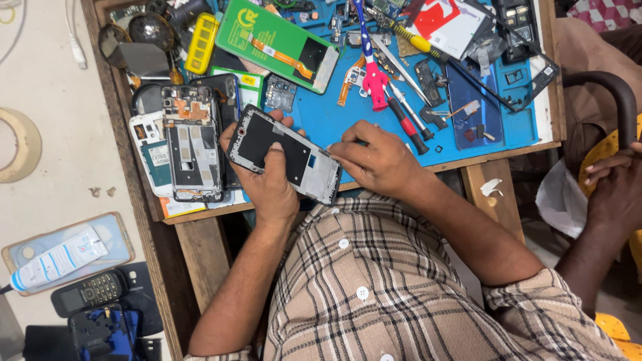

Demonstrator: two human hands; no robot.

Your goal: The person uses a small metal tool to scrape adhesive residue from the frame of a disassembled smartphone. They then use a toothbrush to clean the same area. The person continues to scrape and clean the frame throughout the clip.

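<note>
The left hand (267, 177) is grasping a black phone frame (284, 155); the right hand (378, 160) pinches its right end, near the blue mat (334, 120).

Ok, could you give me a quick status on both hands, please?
Left hand grips phone frame. Right hand at its right end. Stripped phone beside, tools on blue mat.

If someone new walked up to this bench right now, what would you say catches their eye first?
Most likely the opened phone frame at the near edge of the bench, in the grip of the left hand, with the right hand touching its right end. Behind it lies the blue work mat, strewn with a pink-handled tool, screwdrivers and small parts. A second stripped phone frame lies flat to the left.
</note>
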